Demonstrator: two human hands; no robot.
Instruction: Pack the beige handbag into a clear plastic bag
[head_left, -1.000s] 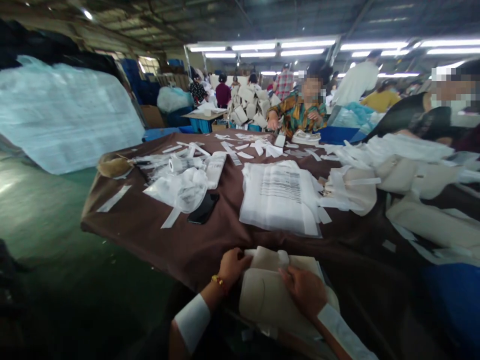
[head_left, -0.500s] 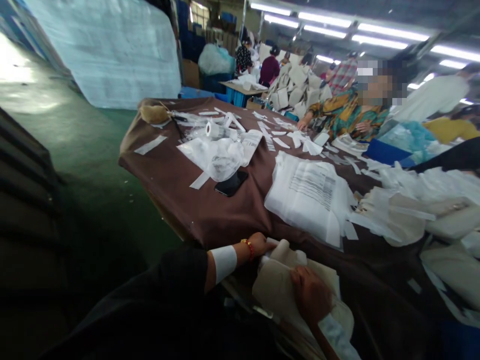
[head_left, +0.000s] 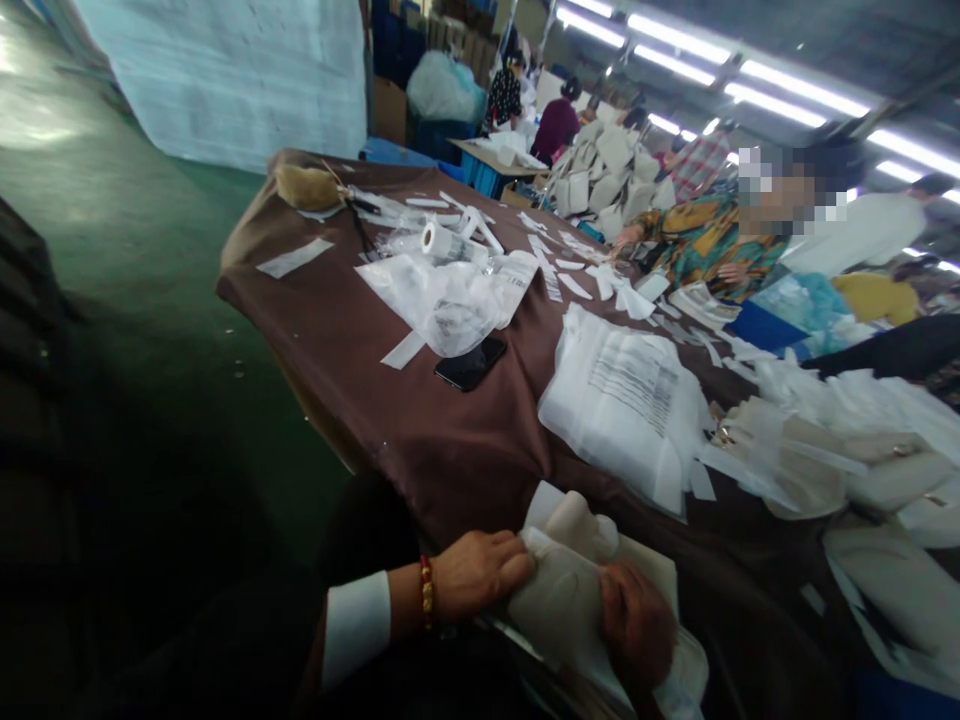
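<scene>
Cream pad (head_left: pixel 559 600) at table edge (head_left: pixel 352 455) | left hand (head_left: pixel 472 575) fingers pinching it | right hand (head_left: pixel 637 630) pressed flat on it

A green floor (head_left: pixel 172 300) stretches left of the brown-draped surface (head_left: pixel 360 350). Fluorescent tube lights (head_left: pixel 772 95) run overhead, and a large white plastic-wrapped stack (head_left: pixel 232 70) stands behind.

Matt brown cloth covers the table (head_left: pixel 360 350), the phone (head_left: pixel 470 364) looks glossy black, the bags (head_left: pixel 622 400) thin translucent plastic
</scene>
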